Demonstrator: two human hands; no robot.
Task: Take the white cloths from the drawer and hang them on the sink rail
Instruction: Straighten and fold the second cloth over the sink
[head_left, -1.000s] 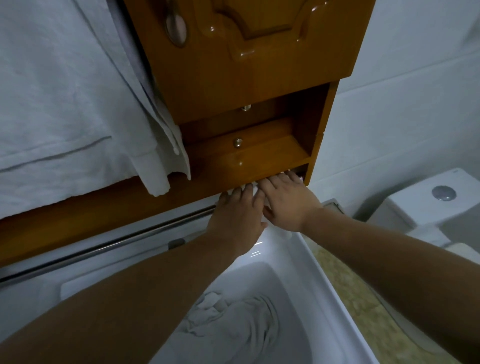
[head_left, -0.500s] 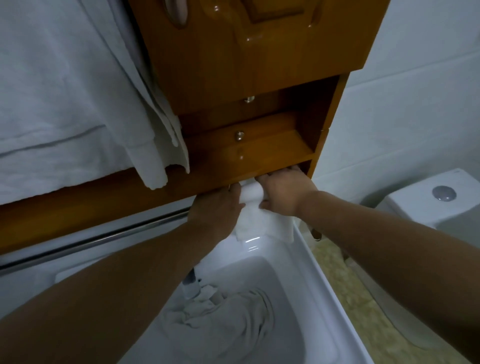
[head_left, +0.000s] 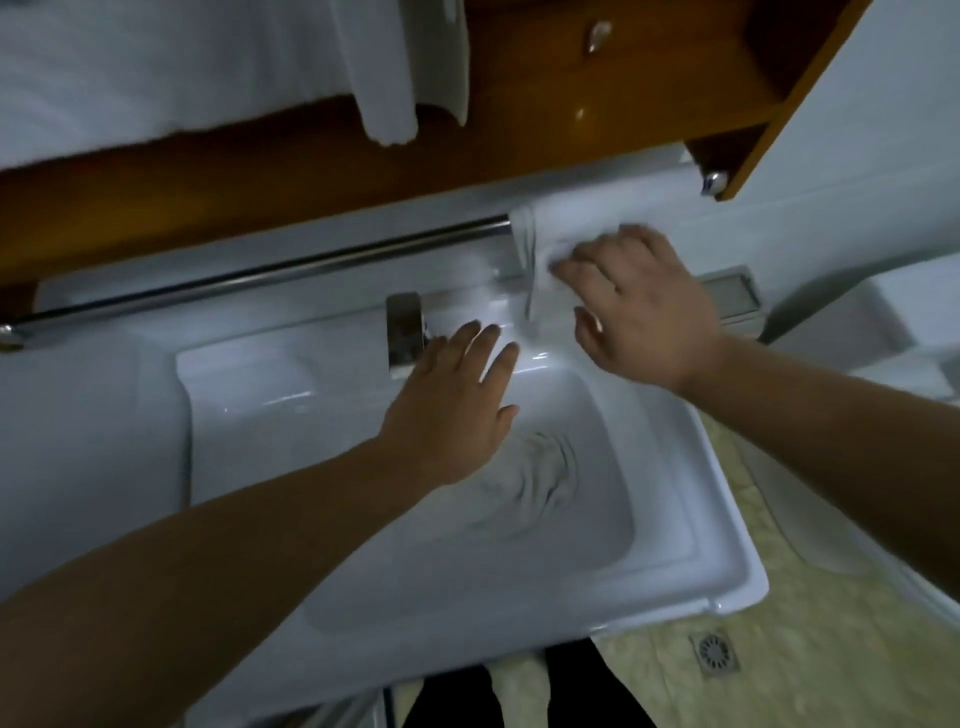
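The left hand (head_left: 457, 402) hovers flat over the sink (head_left: 691, 566), fingers straight, holding nothing. Just beyond, the right hand (head_left: 641, 306) presses spread fingers on a white cloth (head_left: 540, 260) draped over the rail (head_left: 291, 270), below the wooden cabinet (head_left: 597, 104).

Both my forearms are bare from the bottom and right edges of the view to the wrists; no sleeve, cuff, watch or band shows on either. My left hand (head_left: 457, 410) wears no glove and no ring that I can make out. My right hand (head_left: 641, 306) is likewise ungloved, its fingers (head_left: 582, 260) smeared by motion blur, so small details such as nails are hard to tell. Low in the view, under the basin's front edge, my legs (head_left: 519, 696) are in dark, near-black clothing; the cloth's cut is not clear.
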